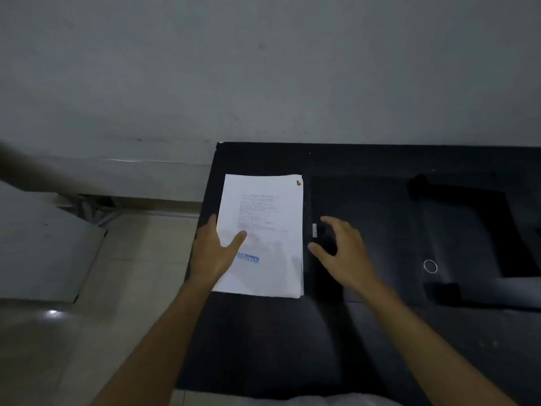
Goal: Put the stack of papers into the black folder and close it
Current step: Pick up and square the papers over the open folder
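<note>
Head view: the left hand (215,253) is laid at the left edge of the stack of papers (269,230), with the thumb pressed on the top sheet and the fingers reaching along or under that edge; whether the stack is truly gripped or only steadied cannot be told. The right hand (342,250) is held open and curved, nothing in it, fingers spread above the black folder (366,200), close to a small pale clip or label (314,230) near the folder's left margin. Whether the fingertips are touching the folder is not clear, since black lies on black.

The stack is seen lying flat on the dark surface (263,341), just beside the folder's left edge, with a blue stamp (248,258) on the top sheet and a small fastener (298,183) at its upper right corner. The sheets are slightly fanned at the right and bottom edges.

The stack is judged light but limp: it is likely to sag if lifted by one edge, and the sheets may slide over one another except where the corner is pinned. A hold from the left edge with fingers beneath and thumb above, supported by the other hand on the opposite side, is thought best. The folder is judged stiffer and smooth; its cover would be taken at the free edge.

Farther right, a small ring (430,266) is seen on the surface, and other dark shapes are too dim to be named. A pale floor (137,259) is visible to the left
</note>
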